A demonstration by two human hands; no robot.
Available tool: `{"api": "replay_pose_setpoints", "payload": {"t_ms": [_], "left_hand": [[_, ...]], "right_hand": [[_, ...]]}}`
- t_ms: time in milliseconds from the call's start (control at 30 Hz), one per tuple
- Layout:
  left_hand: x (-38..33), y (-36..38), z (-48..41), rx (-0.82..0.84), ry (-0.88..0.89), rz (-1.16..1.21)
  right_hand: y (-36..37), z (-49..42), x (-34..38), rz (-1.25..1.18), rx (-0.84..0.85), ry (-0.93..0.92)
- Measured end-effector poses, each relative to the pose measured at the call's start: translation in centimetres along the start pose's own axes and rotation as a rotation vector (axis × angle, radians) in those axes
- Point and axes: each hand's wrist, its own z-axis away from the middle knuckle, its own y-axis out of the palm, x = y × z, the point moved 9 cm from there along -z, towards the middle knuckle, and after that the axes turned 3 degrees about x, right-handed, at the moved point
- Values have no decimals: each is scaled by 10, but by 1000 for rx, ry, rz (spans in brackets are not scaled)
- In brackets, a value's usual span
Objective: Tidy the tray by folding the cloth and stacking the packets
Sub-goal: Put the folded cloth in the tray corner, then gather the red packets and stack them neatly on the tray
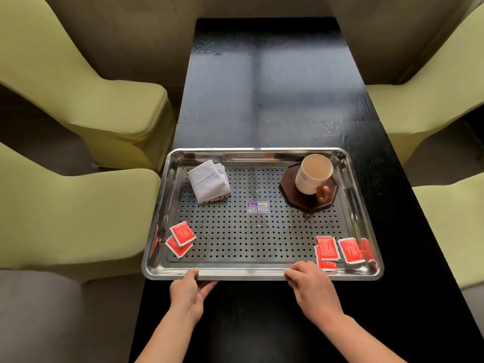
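Our left hand [187,289] and right hand [310,281] grip the tray's [241,275] near rim; the cloth [209,183] lies folded, the red packets [182,233] unstacked.

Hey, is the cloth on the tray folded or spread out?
Folded. The cloth lies as a compact layered bundle in the far-left corner of the tray, with several layer edges showing along its right side.
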Motion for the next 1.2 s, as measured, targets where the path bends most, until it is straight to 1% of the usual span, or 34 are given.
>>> {"api": "replay_pose_setpoints", "payload": {"t_ms": [167,400,633,700,767,800,867,933,1000,1067,1133,1200], "left_hand": [[13,-21,13,-23,-1,3],[29,-47,24,-43,7,11],[33,-56,33,-10,-13,0],[32,-59,40,-2,-18,-52],[32,-68,47,-12,-41,-156],[33,-75,51,-21,-55,-213],[31,-88,60,-42,-55,-312],[16,-94,67,-57,47,-440],[-12,-83,74,-45,243,-622],[-45,-60,78,-44,471,-874],[-75,-34,77,-72,678,-1099],[-97,-11,67,-106,808,-1276]], "right_hand": [[6,20,4,3,-3,-14],[22,46,4,22,39,-34],[24,55,8,6,58,-42],[22,53,8,-44,80,-31],[17,50,2,-146,91,8],[12,48,-4,-211,78,43],[-7,45,-25,-289,-10,131],[-28,44,-51,-264,-116,218],[-41,44,-78,-162,-157,303],[-46,44,-103,-33,-126,386],[-47,42,-116,49,-93,409],[-45,37,-120,111,-47,417]]}}
